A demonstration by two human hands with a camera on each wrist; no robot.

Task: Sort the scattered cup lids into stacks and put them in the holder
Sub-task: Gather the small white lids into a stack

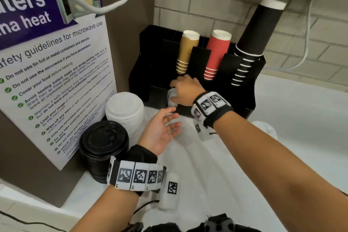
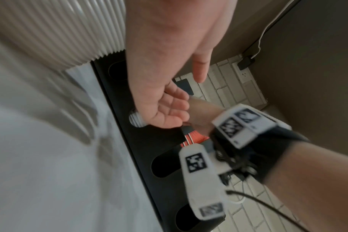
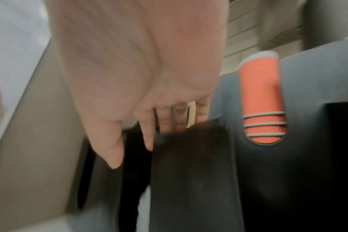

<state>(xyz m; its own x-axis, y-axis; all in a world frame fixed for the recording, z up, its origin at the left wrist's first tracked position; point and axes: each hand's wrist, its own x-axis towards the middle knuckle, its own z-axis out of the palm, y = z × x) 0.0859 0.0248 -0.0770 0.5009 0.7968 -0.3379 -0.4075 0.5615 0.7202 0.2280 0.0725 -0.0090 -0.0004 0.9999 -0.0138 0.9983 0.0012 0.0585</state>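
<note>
A small stack of white lids (image 1: 172, 98) stands in a front slot of the black holder (image 1: 235, 100), below the tan cups. My right hand (image 1: 177, 92) arches over this stack, thumb and fingers around it; in the blurred right wrist view the right hand (image 3: 133, 141) shows the lids (image 3: 129, 124) as a pale patch between thumb and fingers. My left hand (image 1: 169, 124) hovers open, palm up, just in front of the holder. In the left wrist view the left hand (image 2: 179, 109) partly hides the small lid stack (image 2: 136, 120) in its round slot.
A tall stack of white lids (image 1: 124, 111) and a stack of black lids (image 1: 104, 145) stand at the left by a microwave poster (image 1: 56, 71). Tan cups (image 1: 187, 52), red cups (image 1: 216, 54) and black cups (image 1: 252, 43) fill the holder's upper tubes. White counter (image 1: 291, 118) extends right.
</note>
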